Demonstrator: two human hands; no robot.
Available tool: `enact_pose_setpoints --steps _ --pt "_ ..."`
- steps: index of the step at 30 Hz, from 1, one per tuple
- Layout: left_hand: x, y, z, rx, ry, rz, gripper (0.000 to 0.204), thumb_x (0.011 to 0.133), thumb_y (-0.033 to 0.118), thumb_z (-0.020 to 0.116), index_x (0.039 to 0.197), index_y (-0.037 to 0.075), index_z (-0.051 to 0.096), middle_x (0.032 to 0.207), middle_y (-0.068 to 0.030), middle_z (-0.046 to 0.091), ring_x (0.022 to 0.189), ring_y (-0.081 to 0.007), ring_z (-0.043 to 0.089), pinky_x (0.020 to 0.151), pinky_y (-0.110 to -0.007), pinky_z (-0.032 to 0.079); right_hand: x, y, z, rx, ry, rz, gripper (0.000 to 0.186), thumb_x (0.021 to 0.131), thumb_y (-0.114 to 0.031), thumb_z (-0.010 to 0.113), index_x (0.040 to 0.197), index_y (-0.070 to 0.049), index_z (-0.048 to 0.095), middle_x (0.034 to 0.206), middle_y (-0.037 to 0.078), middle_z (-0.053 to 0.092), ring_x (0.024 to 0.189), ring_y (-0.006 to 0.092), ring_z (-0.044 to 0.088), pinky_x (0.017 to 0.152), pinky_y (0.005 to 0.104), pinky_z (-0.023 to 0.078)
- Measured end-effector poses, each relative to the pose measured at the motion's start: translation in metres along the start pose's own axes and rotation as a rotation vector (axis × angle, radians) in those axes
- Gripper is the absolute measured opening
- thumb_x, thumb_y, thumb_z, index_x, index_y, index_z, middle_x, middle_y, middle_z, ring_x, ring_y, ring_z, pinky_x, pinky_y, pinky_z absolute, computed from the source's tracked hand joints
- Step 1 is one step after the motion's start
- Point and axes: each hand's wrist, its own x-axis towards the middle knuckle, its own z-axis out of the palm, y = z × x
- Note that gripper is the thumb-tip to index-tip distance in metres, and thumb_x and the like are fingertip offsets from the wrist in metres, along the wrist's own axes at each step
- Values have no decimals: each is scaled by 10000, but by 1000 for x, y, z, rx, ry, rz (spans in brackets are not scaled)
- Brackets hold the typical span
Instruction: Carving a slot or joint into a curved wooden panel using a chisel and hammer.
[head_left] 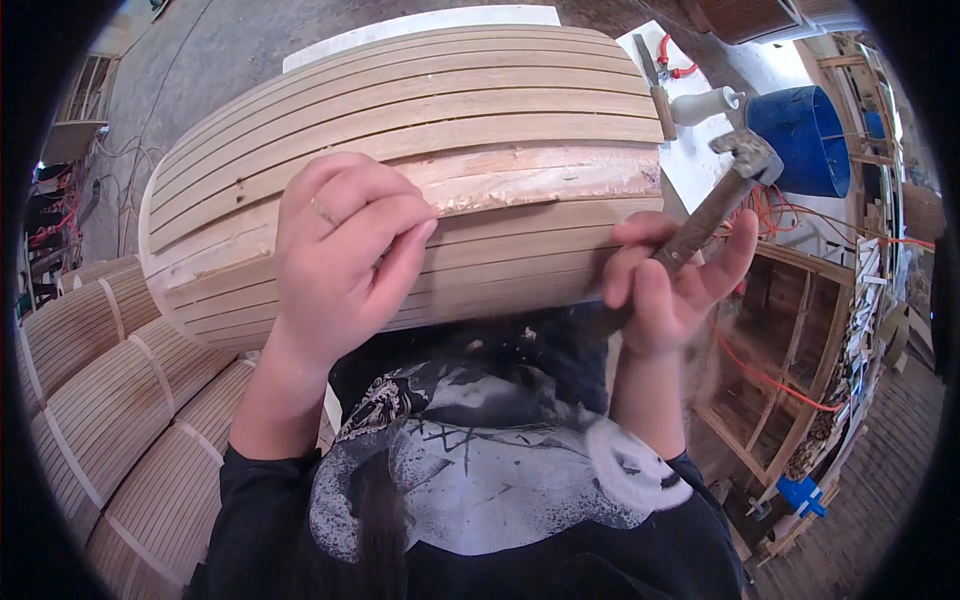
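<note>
In front of me lies a curved wooden piece covered in narrow slats (420, 105), with a rough pale strip (560, 172) running between two groups of slats. My left hand (350, 250) rests over that strip, thumb and fingertips pinched together near its lower edge. Whatever is in the pinch, if anything, is too small to make out. A hammer (706, 216) is in my right hand (675, 290), its worn metal head raised to the upper right. The thumb and some fingers of that hand sit loosely about the wooden handle, whose lower end is blurred.
Beyond the slatted piece's right end are a white bottle (704, 105), red-handled pliers (684, 71), a wooden-handled blade tool (662, 112) and a blue bucket (790, 150). An open wooden frame (835, 370) and orange cords stand right. Strapped slatted bundles (125, 400) lie left.
</note>
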Motion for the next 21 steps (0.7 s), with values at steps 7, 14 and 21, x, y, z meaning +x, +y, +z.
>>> enact_pose_setpoints --steps 7,14,21 --pt "-8 -2 -2 -9 -14 48 194 684 24 788 842 90 698 912 -21 664 896 -260 609 782 -371 474 -1 -3 -1 21 12 9 883 952 16 522 1609 -328 43 1115 352 576 559 136 566 586 256 512" --pt "-7 -2 -1 -10 21 30 193 690 -18 771 839 66 681 903 -47 648 869 -262 607 761 -363 478 0 -2 -2 -43 -46 10 854 957 15 504 1607 -362 97 1128 324 571 540 136 553 552 255 503" --pt "-8 -2 0 -42 112 -20 179 704 -44 759 819 52 663 878 -58 639 839 -250 600 750 -354 478 0 0 -3 -6 -33 -6 834 963 21 500 1606 -353 125 1140 333 566 544 139 553 550 256 502"
